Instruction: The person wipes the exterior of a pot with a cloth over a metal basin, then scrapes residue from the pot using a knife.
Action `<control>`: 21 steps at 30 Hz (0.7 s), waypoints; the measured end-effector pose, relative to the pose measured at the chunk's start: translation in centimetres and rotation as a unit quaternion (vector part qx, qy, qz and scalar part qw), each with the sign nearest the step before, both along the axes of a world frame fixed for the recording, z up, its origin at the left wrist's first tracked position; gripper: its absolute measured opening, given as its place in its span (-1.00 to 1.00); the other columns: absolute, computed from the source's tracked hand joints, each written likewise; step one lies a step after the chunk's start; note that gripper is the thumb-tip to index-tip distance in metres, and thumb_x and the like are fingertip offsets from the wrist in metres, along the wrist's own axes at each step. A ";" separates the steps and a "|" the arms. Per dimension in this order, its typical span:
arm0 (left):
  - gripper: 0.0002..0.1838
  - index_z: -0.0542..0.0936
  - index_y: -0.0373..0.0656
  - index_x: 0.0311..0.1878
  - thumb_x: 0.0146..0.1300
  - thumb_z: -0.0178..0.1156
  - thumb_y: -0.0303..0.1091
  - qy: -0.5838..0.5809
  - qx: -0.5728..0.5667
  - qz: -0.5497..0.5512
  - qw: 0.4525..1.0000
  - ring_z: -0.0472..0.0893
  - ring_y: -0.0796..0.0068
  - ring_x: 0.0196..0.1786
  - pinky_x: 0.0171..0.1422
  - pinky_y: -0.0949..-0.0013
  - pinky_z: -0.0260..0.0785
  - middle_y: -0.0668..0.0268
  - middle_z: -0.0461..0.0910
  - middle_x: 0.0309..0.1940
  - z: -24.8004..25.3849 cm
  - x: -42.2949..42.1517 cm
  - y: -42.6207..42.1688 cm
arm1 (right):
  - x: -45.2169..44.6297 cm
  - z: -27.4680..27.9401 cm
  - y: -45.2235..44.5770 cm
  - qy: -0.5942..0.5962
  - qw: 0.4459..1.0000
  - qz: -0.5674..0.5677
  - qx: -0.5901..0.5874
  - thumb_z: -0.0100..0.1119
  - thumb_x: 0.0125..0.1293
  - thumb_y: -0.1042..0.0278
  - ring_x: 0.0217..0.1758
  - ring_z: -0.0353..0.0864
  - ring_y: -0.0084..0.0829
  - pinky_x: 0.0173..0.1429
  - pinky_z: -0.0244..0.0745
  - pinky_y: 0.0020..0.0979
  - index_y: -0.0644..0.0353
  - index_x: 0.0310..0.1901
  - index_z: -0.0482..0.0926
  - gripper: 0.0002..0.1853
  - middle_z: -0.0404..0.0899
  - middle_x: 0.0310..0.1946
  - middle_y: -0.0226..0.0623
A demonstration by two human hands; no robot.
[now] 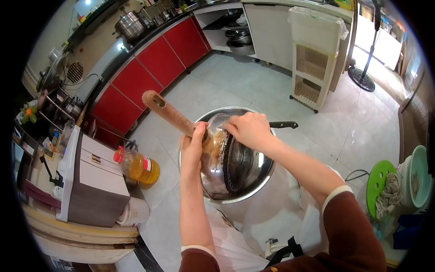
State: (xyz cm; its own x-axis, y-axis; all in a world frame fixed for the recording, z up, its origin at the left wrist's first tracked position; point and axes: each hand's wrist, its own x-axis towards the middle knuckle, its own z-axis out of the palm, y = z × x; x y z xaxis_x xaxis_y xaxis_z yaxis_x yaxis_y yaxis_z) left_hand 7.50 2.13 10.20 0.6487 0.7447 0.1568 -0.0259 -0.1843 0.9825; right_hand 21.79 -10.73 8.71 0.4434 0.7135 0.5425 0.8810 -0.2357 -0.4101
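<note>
While the left hand (192, 147) is gripping the pan (215, 163) near its wooden handle (171, 114), tilted over the steel basin (260, 174), the right hand (251, 131) is pressing its stained side, apparently scrubbing; whether it is clasping anything I cannot tell. Continuing is probably calling for steady bracing.

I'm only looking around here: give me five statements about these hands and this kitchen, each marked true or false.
1. The left hand grips the pan where its brown handle joins it. True.
2. The oil bottle has a blue cap. False: its cap is red.
3. The pan is above a metal basin. True.
4. The right hand is on the oil bottle. False: the right hand is at the pan.
5. A cloth hangs against a green disc. True.
</note>
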 end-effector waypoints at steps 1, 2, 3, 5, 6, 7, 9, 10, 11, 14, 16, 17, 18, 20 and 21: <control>-0.63 0.68 -0.22 -0.14 0.32 0.20 -0.05 0.002 -0.002 0.002 1.000 0.46 0.57 -0.15 -0.02 0.42 0.32 0.41 0.54 -0.25 -0.1 -0.1 -0.1 | 0.0 0.0 0.0 0.002 1.000 -0.014 0.002 0.19 0.31 0.02 -0.49 0.69 -0.09 -0.36 0.56 -0.10 0.11 -0.45 0.69 -0.65 0.63 -0.61 -0.11; -0.63 0.68 -0.22 -0.14 0.33 0.20 -0.05 0.004 0.000 0.009 1.000 0.45 0.58 -0.16 -0.03 0.42 0.31 0.42 0.53 -0.26 0.0 0.1 -0.1 | -0.2 -0.3 0.0 -0.017 1.000 -0.014 0.015 0.19 0.31 0.03 -0.49 0.69 -0.10 -0.37 0.56 -0.12 0.10 -0.43 0.70 -0.66 0.63 -0.62 -0.13; -0.63 0.68 -0.22 -0.14 0.33 0.20 -0.06 0.004 0.002 0.016 1.000 0.45 0.58 -0.16 -0.03 0.42 0.31 0.42 0.53 -0.26 0.0 0.2 -0.1 | -0.3 -0.3 -0.1 -0.018 1.000 -0.012 0.015 0.19 0.31 0.03 -0.49 0.69 -0.10 -0.37 0.56 -0.12 0.10 -0.43 0.70 -0.66 0.63 -0.62 -0.13; -0.63 0.68 -0.23 -0.15 0.32 0.21 -0.06 0.007 0.003 0.006 1.000 0.45 0.58 -0.16 -0.03 0.42 0.31 0.42 0.53 -0.26 0.2 0.1 -0.1 | -0.4 -0.2 -0.2 -0.029 0.999 -0.008 -0.014 0.20 0.31 0.03 -0.51 0.69 -0.10 -0.39 0.56 -0.13 0.10 -0.42 0.71 -0.67 0.63 -0.63 -0.14; -0.63 0.68 -0.23 -0.15 0.32 0.21 -0.07 0.014 0.003 -0.006 1.000 0.45 0.58 -0.16 -0.04 0.42 0.31 0.42 0.52 -0.26 0.2 0.0 -0.1 | -0.3 -0.1 -0.3 -0.030 0.999 -0.007 -0.013 0.20 0.31 0.03 -0.51 0.69 -0.10 -0.39 0.56 -0.13 0.10 -0.42 0.71 -0.67 0.63 -0.63 -0.14; -0.63 0.68 -0.23 -0.15 0.32 0.21 -0.07 0.013 0.002 -0.005 1.000 0.45 0.58 -0.16 -0.04 0.42 0.31 0.42 0.52 -0.26 0.3 0.1 -0.1 | -0.3 -0.1 -0.3 -0.023 1.000 -0.006 0.008 0.20 0.31 0.04 -0.51 0.68 -0.11 -0.39 0.56 -0.13 0.10 -0.42 0.70 -0.68 0.63 -0.63 -0.14; -0.63 0.68 -0.25 -0.16 0.31 0.22 -0.07 0.007 0.015 0.000 1.000 0.45 0.59 -0.17 -0.06 0.42 0.31 0.41 0.52 -0.26 0.2 0.1 -0.2 | -0.6 -0.3 -0.5 -0.014 1.000 -0.004 0.025 0.19 0.31 0.04 -0.52 0.68 -0.11 -0.40 0.56 -0.14 0.09 -0.42 0.70 -0.68 0.63 -0.63 -0.14; -0.63 0.68 -0.25 -0.16 0.31 0.22 -0.07 0.007 0.014 0.001 1.000 0.45 0.59 -0.17 -0.06 0.42 0.31 0.41 0.52 -0.26 0.2 0.2 -0.3 | -0.7 -0.3 -0.5 -0.007 1.000 -0.010 0.018 0.20 0.31 0.03 -0.53 0.66 -0.09 -0.42 0.53 -0.12 0.09 -0.45 0.68 -0.67 0.62 -0.63 -0.16; -0.63 0.68 -0.25 -0.16 0.31 0.22 -0.08 0.001 0.017 0.008 1.000 0.45 0.58 -0.18 -0.07 0.42 0.31 0.41 0.52 -0.27 0.2 0.3 -0.4 | -0.7 -0.3 -0.4 -0.002 1.000 -0.017 0.013 0.20 0.31 0.02 -0.54 0.64 -0.08 -0.44 0.50 -0.11 0.09 -0.48 0.65 -0.66 0.61 -0.64 -0.18; -0.64 0.69 -0.25 -0.17 0.30 0.24 -0.08 -0.005 -0.004 0.019 1.000 0.45 0.57 -0.20 -0.08 0.42 0.32 0.41 0.52 -0.29 0.3 0.6 0.0 | -2.6 -0.5 -0.4 -0.014 0.998 0.042 0.034 0.19 0.31 0.01 -0.57 0.62 -0.06 -0.45 0.50 -0.10 0.07 -0.46 0.65 -0.67 0.60 -0.65 -0.17; -0.65 0.70 -0.23 -0.18 0.30 0.25 -0.08 -0.001 -0.030 0.025 0.999 0.46 0.55 -0.23 -0.07 0.41 0.33 0.42 0.53 -0.32 0.3 0.7 0.2 | -2.1 -0.7 -0.1 -0.027 0.999 0.027 0.029 0.19 0.31 0.01 -0.56 0.63 -0.07 -0.45 0.50 -0.10 0.07 -0.46 0.65 -0.66 0.59 -0.65 -0.17; -0.65 0.70 -0.23 -0.18 0.30 0.25 -0.08 -0.001 -0.029 0.027 0.999 0.46 0.55 -0.23 -0.07 0.41 0.33 0.42 0.53 -0.32 0.3 0.7 0.2 | -1.8 -0.5 0.2 -0.043 0.999 0.017 0.023 0.18 0.31 0.01 -0.56 0.63 -0.07 -0.44 0.51 -0.10 0.07 -0.46 0.65 -0.66 0.59 -0.65 -0.17; -0.64 0.70 -0.23 -0.17 0.30 0.25 -0.06 0.000 -0.026 0.036 0.999 0.46 0.55 -0.21 -0.07 0.41 0.33 0.41 0.53 -0.31 0.5 0.7 -0.3 | -1.3 -0.1 0.4 -0.044 0.999 -0.011 0.018 0.18 0.31 0.03 -0.52 0.69 -0.11 -0.41 0.56 -0.11 0.08 -0.45 0.70 -0.67 0.62 -0.64 -0.12; -0.63 0.69 -0.22 -0.16 0.31 0.25 -0.05 -0.001 -0.022 0.044 0.999 0.47 0.55 -0.19 -0.07 0.42 0.34 0.40 0.53 -0.29 0.6 0.6 0.0 | -0.6 0.0 0.9 -0.009 1.000 -0.023 0.015 0.18 0.31 0.03 -0.50 0.69 -0.08 -0.37 0.58 -0.11 0.10 -0.40 0.73 -0.67 0.65 -0.59 -0.09; -0.61 0.69 -0.23 -0.13 0.31 0.26 -0.04 -0.002 -0.032 0.029 0.999 0.48 0.54 -0.16 -0.05 0.41 0.36 0.38 0.53 -0.26 0.4 0.7 0.3 | -0.6 0.0 0.9 0.003 1.000 -0.026 0.011 0.17 0.31 0.03 -0.49 0.69 -0.07 -0.36 0.59 -0.11 0.11 -0.40 0.73 -0.67 0.65 -0.58 -0.09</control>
